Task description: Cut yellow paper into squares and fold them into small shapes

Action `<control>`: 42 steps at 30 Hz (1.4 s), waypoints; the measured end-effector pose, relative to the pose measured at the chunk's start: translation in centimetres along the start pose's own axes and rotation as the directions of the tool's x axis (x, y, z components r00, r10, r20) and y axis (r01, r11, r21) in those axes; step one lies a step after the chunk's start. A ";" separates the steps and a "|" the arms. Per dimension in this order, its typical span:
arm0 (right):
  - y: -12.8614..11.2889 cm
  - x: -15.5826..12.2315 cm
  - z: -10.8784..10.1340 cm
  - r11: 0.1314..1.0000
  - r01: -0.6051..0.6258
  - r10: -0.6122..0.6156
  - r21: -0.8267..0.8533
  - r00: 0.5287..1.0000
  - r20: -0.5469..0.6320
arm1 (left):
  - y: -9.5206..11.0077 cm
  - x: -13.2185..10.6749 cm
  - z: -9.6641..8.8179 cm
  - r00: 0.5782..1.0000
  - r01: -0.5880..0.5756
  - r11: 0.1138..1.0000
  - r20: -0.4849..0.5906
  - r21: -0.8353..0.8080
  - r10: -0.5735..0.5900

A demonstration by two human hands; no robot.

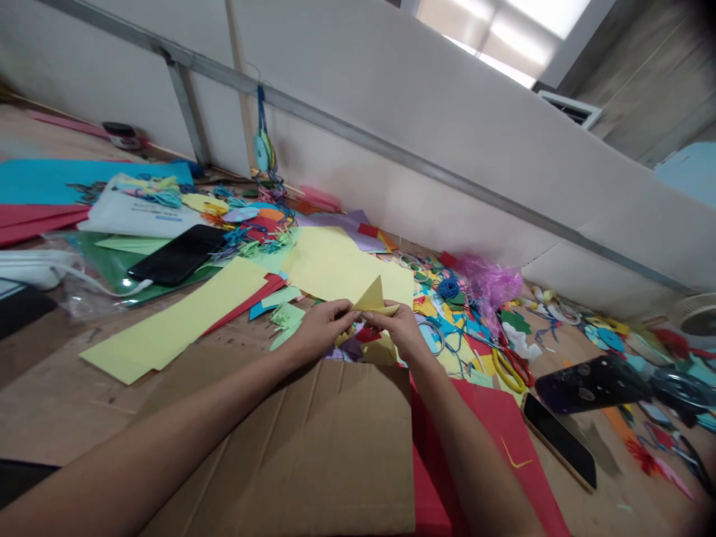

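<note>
My left hand point(323, 330) and my right hand point(396, 329) meet in the middle of the table, pinching a small folded piece of pale yellow paper point(369, 298) between them. The paper's pointed tip stands up above my fingers. Beneath my wrists lies a flat sheet of corrugated cardboard point(291, 440). Just behind my hands are large pale yellow paper sheets point(330, 261), and a long yellow strip point(173, 322) lies to the left. My fingers hide the lower part of the fold.
Coloured paper scraps, string and loops crowd the wooden table point(45, 350). Scissors with red and yellow handles point(513, 365) lie right of my hands, near a red sheet point(492, 432). Phones point(179, 253) point(559, 440) and pink plastic point(486, 283) also lie there. A white partition stands behind.
</note>
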State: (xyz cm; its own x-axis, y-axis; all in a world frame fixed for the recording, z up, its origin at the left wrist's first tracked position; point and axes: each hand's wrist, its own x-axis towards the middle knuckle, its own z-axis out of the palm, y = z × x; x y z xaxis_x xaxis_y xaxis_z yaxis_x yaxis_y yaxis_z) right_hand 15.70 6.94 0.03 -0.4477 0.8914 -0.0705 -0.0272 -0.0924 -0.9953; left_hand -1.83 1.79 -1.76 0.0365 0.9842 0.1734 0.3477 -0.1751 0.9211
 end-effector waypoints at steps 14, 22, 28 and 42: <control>-2.0 0.3 -3.6 0.968 0.192 -0.205 -0.161 0.976 -0.067 | -0.2 0.4 -1.0 0.990 0.132 0.982 0.063 -0.135 -0.124; -0.5 0.1 -2.3 0.989 -0.011 0.021 -0.144 0.998 0.065 | 0.2 0.1 -0.9 0.974 0.140 0.982 0.198 -0.131 -0.113; -0.4 0.3 -2.9 0.997 -0.039 0.040 -0.060 0.999 0.021 | 0.2 0.3 -1.2 0.987 0.105 0.986 0.137 -0.128 -0.088; 0.1 0.4 -2.3 0.992 -0.056 0.055 0.116 0.998 0.011 | 0.8 0.0 -1.1 0.996 0.004 0.996 0.092 0.094 -0.013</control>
State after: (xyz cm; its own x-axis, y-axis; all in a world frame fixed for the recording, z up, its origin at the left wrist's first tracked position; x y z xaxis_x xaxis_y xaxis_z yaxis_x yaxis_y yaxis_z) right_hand 17.58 8.34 -0.20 -0.4586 0.8799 -0.1241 -0.1058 -0.1927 -0.9755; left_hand -2.59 1.61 -0.66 0.1185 0.9846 0.1288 0.4339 -0.1680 0.8852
